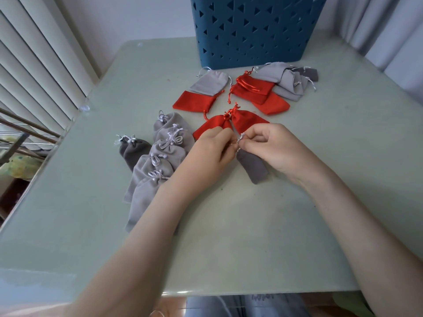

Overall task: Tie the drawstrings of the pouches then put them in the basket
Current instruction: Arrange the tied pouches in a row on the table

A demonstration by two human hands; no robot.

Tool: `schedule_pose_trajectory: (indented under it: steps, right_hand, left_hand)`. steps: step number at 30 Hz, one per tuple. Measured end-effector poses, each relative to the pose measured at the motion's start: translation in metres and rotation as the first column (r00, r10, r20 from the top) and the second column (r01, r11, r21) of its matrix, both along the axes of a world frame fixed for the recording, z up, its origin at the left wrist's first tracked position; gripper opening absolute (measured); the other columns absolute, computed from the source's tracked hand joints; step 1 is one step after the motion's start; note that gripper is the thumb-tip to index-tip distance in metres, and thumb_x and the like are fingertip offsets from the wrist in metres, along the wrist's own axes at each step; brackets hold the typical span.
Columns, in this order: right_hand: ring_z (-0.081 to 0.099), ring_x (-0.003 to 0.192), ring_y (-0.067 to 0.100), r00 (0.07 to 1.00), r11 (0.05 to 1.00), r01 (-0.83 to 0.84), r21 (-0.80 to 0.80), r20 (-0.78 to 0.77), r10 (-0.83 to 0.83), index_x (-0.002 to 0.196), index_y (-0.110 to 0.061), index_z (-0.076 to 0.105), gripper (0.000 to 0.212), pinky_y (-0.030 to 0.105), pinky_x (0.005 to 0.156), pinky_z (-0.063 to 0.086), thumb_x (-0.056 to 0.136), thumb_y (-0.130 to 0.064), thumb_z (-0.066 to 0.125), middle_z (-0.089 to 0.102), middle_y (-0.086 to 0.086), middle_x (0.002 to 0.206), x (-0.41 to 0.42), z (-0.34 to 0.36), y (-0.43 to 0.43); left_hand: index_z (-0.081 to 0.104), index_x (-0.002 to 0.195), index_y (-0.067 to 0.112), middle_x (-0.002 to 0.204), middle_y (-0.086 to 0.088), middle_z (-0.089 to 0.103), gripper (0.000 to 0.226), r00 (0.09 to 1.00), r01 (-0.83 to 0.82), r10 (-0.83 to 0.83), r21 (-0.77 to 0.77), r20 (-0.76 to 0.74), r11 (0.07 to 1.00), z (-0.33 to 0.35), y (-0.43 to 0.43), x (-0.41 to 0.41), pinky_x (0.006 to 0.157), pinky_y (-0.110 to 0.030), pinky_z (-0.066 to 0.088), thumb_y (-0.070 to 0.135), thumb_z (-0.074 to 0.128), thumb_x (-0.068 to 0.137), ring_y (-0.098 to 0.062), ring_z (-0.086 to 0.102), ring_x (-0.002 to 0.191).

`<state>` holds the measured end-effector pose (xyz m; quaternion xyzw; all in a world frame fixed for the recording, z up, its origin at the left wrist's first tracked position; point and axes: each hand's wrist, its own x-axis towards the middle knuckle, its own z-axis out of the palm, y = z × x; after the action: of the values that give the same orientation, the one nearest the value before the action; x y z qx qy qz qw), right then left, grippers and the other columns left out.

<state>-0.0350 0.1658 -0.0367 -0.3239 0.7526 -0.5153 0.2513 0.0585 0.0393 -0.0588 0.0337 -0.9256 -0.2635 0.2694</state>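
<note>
Pale green table (297,213) fills most of the view, its near edge at the person's lap. Blue basket (251,30) with triangle cut-outs stands at the far edge, its top out of view. White slatted blinds (34,65) run along the left side. Left of centre, a row of light grey pouches (148,175) lies overlapped, necks cinched, white cords knotted in loops; the left forearm crosses over the nearest ones. Just in front of the basket, a heap of grey pouches (286,81) lies flat with cords loose, a darker one at its right end. Touching that heap on the left, a pile of red pouches (254,90), flat, with red cords trailing. Further left, one flat light grey pouch (209,82) overlaps one flat red pouch (194,102). Two tied red pouches (247,123) lie neck to neck just beyond the hands. Two tied dark grey pouches (132,149) sit side by side, left of the light grey row. Left hand (210,152) and right hand (272,147) meet at mid-table, fingers curled, each pinching the white drawstring (240,138) at the neck of a dark grey pouch (251,165). That pouch lies on the table between and under the hands, its bottom pointing toward the person, well apart from the basket. Whether its knot is finished cannot be told.
</note>
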Motion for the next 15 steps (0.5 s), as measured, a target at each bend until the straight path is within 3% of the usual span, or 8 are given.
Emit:
schedule_pose_trajectory:
  steps: [3, 5, 11, 13, 15]
  right_hand:
    - [0.058, 0.068, 0.009, 0.999, 1.000, 0.005, 0.002, -0.042, -0.005, 0.079, -0.012, 0.064, 0.010, 0.030, 0.069, 0.043, 0.088, -0.015, 0.062, 0.070, 0.013, 0.077, -0.001, -0.001, 0.000]
    - [0.060, 0.070, 0.009, 0.998, 1.000, -0.005, -0.010, -0.063, 0.005, 0.077, -0.015, 0.064, 0.012, 0.030, 0.073, 0.046, 0.089, -0.015, 0.062, 0.071, 0.012, 0.079, -0.001, -0.001, -0.001]
    - [0.060, 0.073, 0.004, 0.991, 0.997, -0.059, -0.044, -0.124, 0.053, 0.078, -0.013, 0.064, 0.013, 0.023, 0.075, 0.047, 0.090, -0.010, 0.060, 0.069, -0.002, 0.079, 0.003, 0.002, -0.002]
    - [0.060, 0.074, 0.004, 0.997, 0.990, -0.067, -0.122, -0.039, 0.062, 0.078, -0.014, 0.064, 0.018, 0.019, 0.074, 0.046, 0.093, -0.009, 0.056, 0.068, -0.002, 0.079, 0.004, 0.006, -0.001]
    - [0.059, 0.071, 0.006, 0.986, 0.967, -0.042, -0.253, 0.144, 0.081, 0.080, -0.012, 0.063, 0.022, 0.018, 0.069, 0.045, 0.096, -0.007, 0.049, 0.067, -0.002, 0.076, 0.005, 0.010, -0.001]
  left_hand:
    - [0.055, 0.076, -0.003, 0.071, -0.015, 0.052, 0.026, 0.998, -0.038, 0.032, -0.098, -0.063, 0.994, -0.002, 0.002, -0.003, 0.063, -0.032, 0.034, 0.018, 0.041, 0.084, -0.026, 0.047, 0.067]
    - [0.053, 0.074, 0.000, 0.071, -0.014, 0.051, 0.023, 0.993, -0.093, 0.081, -0.144, -0.088, 0.985, -0.004, 0.003, -0.004, 0.062, -0.039, 0.037, 0.017, 0.041, 0.083, -0.028, 0.049, 0.066]
    - [0.052, 0.071, 0.004, 0.069, -0.012, 0.050, 0.016, 0.971, -0.224, 0.193, -0.244, -0.144, 0.943, -0.007, 0.007, -0.006, 0.059, -0.035, 0.032, 0.014, 0.043, 0.081, -0.029, 0.046, 0.063]
    - [0.053, 0.076, 0.003, 0.073, -0.010, 0.049, 0.015, 0.966, -0.216, 0.177, -0.206, -0.190, 0.955, -0.004, 0.006, -0.003, 0.062, -0.033, 0.029, 0.013, 0.044, 0.085, -0.023, 0.039, 0.069]
    - [0.053, 0.081, 0.003, 0.078, -0.002, 0.042, 0.013, 0.967, -0.168, 0.142, -0.110, -0.214, 0.980, 0.001, 0.006, 0.001, 0.066, -0.029, 0.028, 0.011, 0.047, 0.089, -0.017, 0.033, 0.073]
